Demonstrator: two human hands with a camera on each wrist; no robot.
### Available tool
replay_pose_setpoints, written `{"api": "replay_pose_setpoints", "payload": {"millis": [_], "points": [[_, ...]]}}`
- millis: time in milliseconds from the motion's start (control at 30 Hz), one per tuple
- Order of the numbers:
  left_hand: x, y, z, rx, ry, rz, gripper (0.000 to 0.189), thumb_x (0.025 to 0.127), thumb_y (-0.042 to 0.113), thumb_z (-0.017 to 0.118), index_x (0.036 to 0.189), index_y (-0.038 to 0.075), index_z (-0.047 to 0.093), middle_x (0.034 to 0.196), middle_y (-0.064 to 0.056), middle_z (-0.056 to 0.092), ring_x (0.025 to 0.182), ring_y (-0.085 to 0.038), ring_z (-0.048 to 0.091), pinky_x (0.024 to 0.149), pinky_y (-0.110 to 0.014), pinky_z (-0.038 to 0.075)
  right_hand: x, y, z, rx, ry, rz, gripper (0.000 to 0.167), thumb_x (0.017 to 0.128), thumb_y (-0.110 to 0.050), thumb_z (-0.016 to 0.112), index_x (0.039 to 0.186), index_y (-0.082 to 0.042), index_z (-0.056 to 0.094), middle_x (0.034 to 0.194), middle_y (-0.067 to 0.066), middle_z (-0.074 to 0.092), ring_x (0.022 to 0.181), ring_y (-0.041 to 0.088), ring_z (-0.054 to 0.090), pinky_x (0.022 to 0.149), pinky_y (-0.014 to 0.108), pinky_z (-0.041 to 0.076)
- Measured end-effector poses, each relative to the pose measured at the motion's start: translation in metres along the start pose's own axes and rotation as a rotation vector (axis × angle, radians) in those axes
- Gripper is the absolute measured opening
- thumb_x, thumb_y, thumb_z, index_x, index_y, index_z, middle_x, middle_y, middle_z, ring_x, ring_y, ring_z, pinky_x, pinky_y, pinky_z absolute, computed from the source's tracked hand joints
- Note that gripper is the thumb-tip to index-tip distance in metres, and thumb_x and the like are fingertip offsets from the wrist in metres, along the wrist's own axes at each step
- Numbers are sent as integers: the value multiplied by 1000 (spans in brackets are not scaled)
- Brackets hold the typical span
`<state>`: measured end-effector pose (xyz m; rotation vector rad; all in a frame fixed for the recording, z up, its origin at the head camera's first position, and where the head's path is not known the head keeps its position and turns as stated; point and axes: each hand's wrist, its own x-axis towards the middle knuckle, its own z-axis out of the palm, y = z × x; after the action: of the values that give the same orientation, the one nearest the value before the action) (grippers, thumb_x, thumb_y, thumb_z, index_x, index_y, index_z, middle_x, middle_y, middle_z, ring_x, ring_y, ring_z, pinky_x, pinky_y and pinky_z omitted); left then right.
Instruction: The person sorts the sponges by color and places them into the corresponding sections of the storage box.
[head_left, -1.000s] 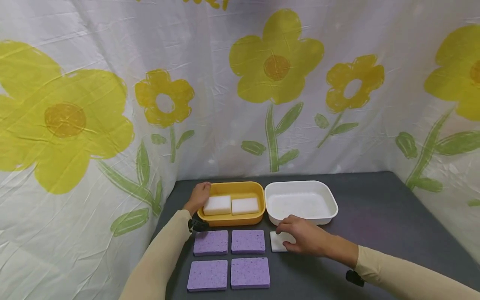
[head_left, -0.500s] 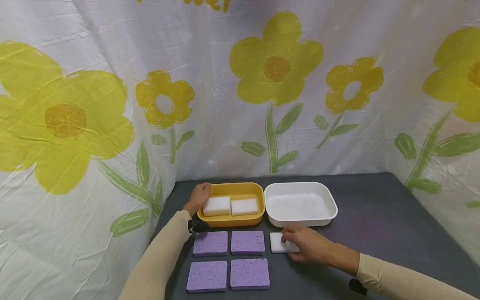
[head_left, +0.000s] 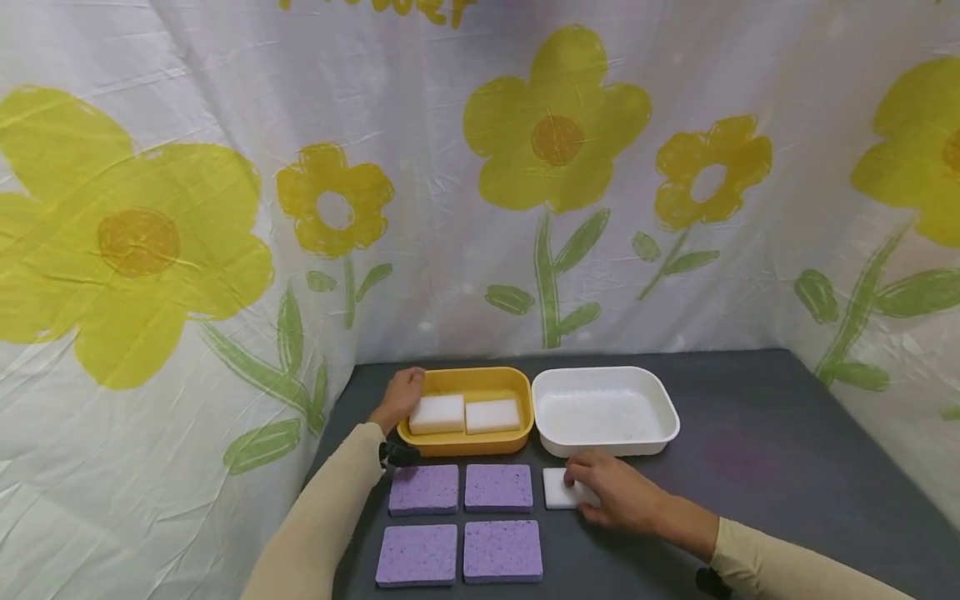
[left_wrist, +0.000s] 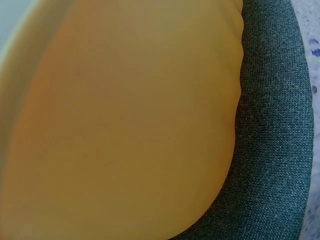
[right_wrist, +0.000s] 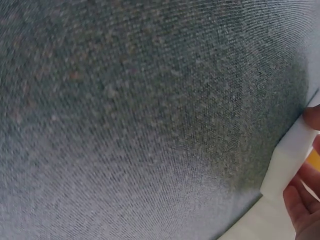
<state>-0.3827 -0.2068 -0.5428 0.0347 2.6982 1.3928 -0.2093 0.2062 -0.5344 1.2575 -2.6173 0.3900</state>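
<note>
My right hand (head_left: 626, 493) pinches a flat white sponge (head_left: 557, 488) by its right part, just in front of the white tray. Close up in the right wrist view, the white sponge (right_wrist: 289, 159) sits between thumb and fingers at the right edge. My left hand (head_left: 400, 398) grips the left end of the yellow tray (head_left: 480, 382), fingers over its rim. The yellow tray's wall (left_wrist: 125, 125) fills most of the left wrist view, where the hand is out of sight. Inside that tray lie two white sponges, one on the left (head_left: 438, 413) and one on the right (head_left: 492, 416).
The white tray (head_left: 606, 410) stands beside the yellow one, holding nothing. Several purple sponges, such as the front right one (head_left: 502, 552), lie in two rows before the yellow tray. Dark grey cloth (head_left: 750, 467) covers the table; a flowered curtain (head_left: 442, 250) hangs behind.
My right hand has come down from hovering over the white sponge with thumb and fingers apart, and now pinches it. The left hand stays at the yellow tray.
</note>
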Motion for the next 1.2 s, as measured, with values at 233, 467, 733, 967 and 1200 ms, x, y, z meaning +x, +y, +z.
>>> {"api": "replay_pose_setpoints", "payload": {"millis": [233,467,733,967,1200], "points": [[2,-2,0,-8,-7,-11,52,121,27,33,163,-2,47,164,-26,50,149,-44,51,126,-62,39,-1,-2,0,3,-9,20,35,81,-15,93,110,-16,73,115,-4,68,108,17,66,93,41,60],[2,-2,1,-6,-13,-7,51,121,27,32,162,-1,48,163,-26,51,148,-44,53,124,-62,41,-4,-6,-5,11,29,-5,36,80,-14,93,109,-17,73,113,-4,69,105,15,65,88,39,60],[0,0,1,-2,-5,-4,52,121,27,32,162,-2,47,163,-26,51,147,-44,52,124,-62,41,-3,-13,-20,-3,33,-14,36,81,-15,92,110,-18,72,118,-4,69,106,16,65,89,39,60],[0,0,-1,-5,-11,-2,51,122,27,32,162,-1,48,164,-26,50,149,-44,51,125,-62,40,4,-17,-41,4,39,-61,38,80,-16,92,111,-18,71,120,-1,70,106,14,65,87,35,61],[2,-2,0,1,-20,-1,52,122,27,31,163,-1,46,164,-26,50,150,-44,50,125,-62,40,14,-15,-57,6,10,-68,37,82,-16,92,112,-18,70,124,0,71,112,17,67,93,38,61]]}}
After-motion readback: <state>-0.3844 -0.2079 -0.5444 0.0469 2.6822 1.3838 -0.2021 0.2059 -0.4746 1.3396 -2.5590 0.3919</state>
